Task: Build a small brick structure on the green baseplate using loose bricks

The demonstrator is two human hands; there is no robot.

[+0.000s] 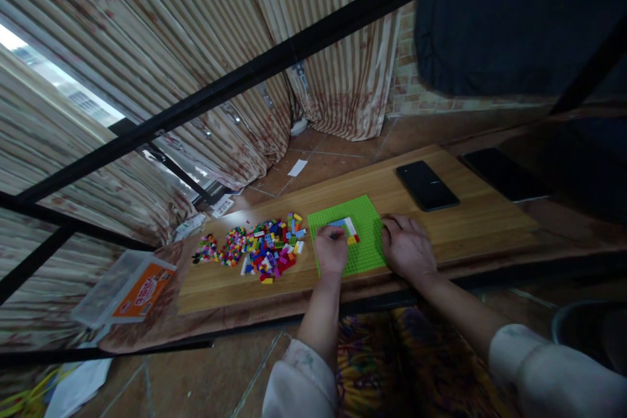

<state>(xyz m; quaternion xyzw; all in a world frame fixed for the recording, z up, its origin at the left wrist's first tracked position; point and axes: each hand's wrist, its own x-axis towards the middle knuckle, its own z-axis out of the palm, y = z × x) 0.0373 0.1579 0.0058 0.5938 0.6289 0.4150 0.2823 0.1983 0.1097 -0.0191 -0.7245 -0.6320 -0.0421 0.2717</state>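
A green studded baseplate [365, 209] lies flat on the wooden board. On it, a row of white, blue, red and yellow building bricks [351, 227] forms a corner. My left hand [332, 249] is over the plate's left half, fingers pinched together beside these bricks. Something small and dark shows at its fingertips, but I cannot make out what it is. My right hand [407, 247] rests at the plate's right edge, fingers spread and slightly bent, touching the edge. Left of the plate is a pile of loose colourful bricks [274, 248].
A black phone [427, 185] lies on the wooden board [304, 281], with a dark flat device [504, 173] beyond its right end. At the left stands a clear plastic box with an orange label [142, 294]. A dark metal bar [220, 95] crosses ahead, before striped curtains.
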